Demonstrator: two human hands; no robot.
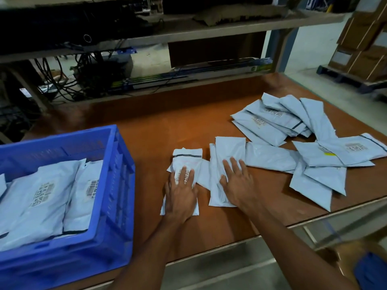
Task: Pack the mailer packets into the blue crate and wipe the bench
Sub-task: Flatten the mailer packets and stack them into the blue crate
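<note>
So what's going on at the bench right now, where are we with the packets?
A person is partway through packing. The left hand lies flat on one labelled mailer packet, and the right hand presses on another packet beside it; neither is lifted yet. The blue crate to the left already holds several packets. A loose pile of packets is still spread over the right side of the bench. No wiping cloth is visible.

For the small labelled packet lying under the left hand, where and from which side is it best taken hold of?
Probably its long left edge, reached from the crate side. The packet lies flat, and that edge borders bare bench, while its right edge overlaps a neighbouring packet.
</note>
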